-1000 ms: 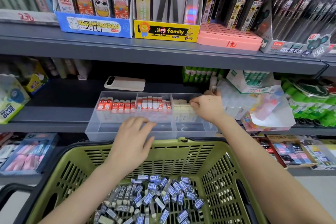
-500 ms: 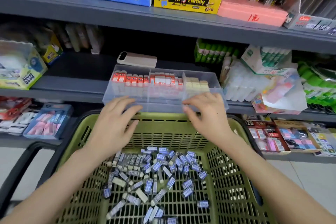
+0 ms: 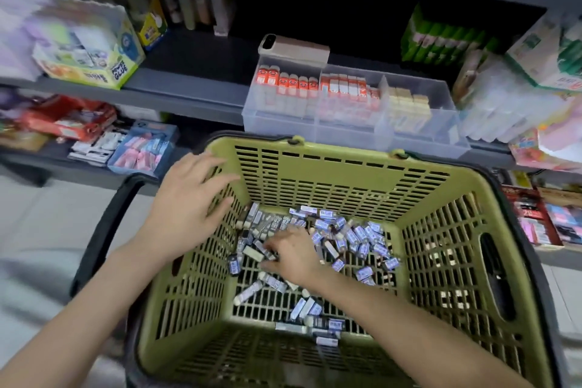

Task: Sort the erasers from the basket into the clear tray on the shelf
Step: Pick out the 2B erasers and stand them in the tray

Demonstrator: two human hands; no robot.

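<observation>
A green slatted basket (image 3: 346, 156) stands below the shelf, with several blue-and-white sleeved erasers (image 3: 356, 236) loose on its floor. The clear tray (image 3: 346, 134) sits on the shelf edge just behind it. Red-sleeved erasers (image 3: 286, 85) fill the tray's left compartment, red-and-white ones (image 3: 346, 88) the middle and beige ones (image 3: 409, 104) the right. My left hand (image 3: 185, 208) hovers over the basket's left rim, fingers spread and holding nothing. My right hand (image 3: 293, 252) is down in the basket. Its bent fingertips rest on the erasers, and they hide whether any is held.
A phone (image 3: 293, 47) lies behind the tray. A glue box (image 3: 91, 50) stands at the shelf's left and green glue sticks (image 3: 441, 41) at its right. Pink packs (image 3: 141, 148) fill the lower shelf. The black basket handle (image 3: 104, 230) hangs at the left.
My right hand left the tray's right compartment and dropped into the basket onto the erasers. My left hand moved down and left to the basket rim. My view tilted down.
</observation>
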